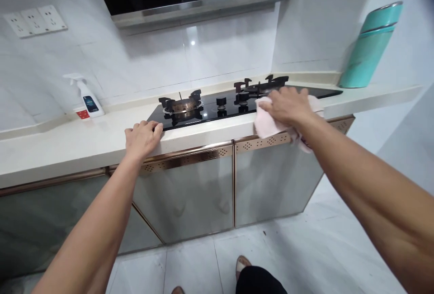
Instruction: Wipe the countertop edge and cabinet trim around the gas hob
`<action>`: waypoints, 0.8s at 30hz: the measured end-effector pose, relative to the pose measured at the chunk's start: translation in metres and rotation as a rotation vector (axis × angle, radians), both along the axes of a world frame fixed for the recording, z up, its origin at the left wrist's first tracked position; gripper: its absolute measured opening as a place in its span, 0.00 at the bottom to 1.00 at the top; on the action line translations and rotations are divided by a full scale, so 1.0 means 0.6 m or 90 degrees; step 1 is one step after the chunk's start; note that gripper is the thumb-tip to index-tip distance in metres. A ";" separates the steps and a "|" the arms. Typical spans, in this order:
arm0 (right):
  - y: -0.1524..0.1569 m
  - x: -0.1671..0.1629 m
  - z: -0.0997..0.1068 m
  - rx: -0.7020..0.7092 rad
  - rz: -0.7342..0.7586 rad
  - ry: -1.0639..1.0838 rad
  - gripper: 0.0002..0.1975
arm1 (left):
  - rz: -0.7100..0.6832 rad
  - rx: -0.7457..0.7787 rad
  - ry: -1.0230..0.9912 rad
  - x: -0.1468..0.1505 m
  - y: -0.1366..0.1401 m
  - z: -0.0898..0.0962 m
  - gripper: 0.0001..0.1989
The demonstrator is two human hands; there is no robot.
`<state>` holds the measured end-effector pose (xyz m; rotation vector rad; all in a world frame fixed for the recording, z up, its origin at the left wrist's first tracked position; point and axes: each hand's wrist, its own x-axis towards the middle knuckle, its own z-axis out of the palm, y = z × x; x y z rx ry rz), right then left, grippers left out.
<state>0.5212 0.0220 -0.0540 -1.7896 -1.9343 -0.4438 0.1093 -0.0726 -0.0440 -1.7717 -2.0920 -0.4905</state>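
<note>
My right hand [288, 104] presses a pale pink cloth [266, 120] against the front edge of the counter and the right part of the black glass gas cooktop [206, 111]. Part of the cloth hangs down over the edge. My left hand [143, 138] rests on the white countertop [111, 124] at the cooktop's left front corner, fingers spread and holding nothing. Between my hands are the left burner [183, 105] and two black knobs [221, 102]. The right burner [266, 87] is partly hidden behind my right hand.
A white spray bottle [90, 99] stands at the back left beside a small red-and-white item [81, 113]. A tall turquoise container [369, 49] is on the right end. The range hood [203, 2] overhangs the cooktop; cabinet doors [190, 203] are below.
</note>
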 end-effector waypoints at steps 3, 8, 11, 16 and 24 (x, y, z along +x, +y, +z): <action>-0.031 -0.096 0.006 0.000 0.075 -0.035 0.34 | 0.002 0.012 0.006 0.001 -0.001 -0.001 0.29; -0.077 -0.259 0.010 0.037 0.227 -0.084 0.29 | 0.002 0.003 0.019 -0.001 -0.001 -0.001 0.28; -0.101 -0.344 0.004 0.091 0.317 -0.096 0.25 | 0.003 0.000 0.028 -0.008 0.003 -0.001 0.27; -0.127 -0.412 -0.015 0.191 0.432 -0.094 0.22 | -0.001 -0.015 0.030 -0.021 0.007 -0.001 0.26; -0.119 -0.346 -0.038 0.219 0.433 -0.135 0.28 | -0.003 -0.019 0.007 -0.022 0.006 0.002 0.26</action>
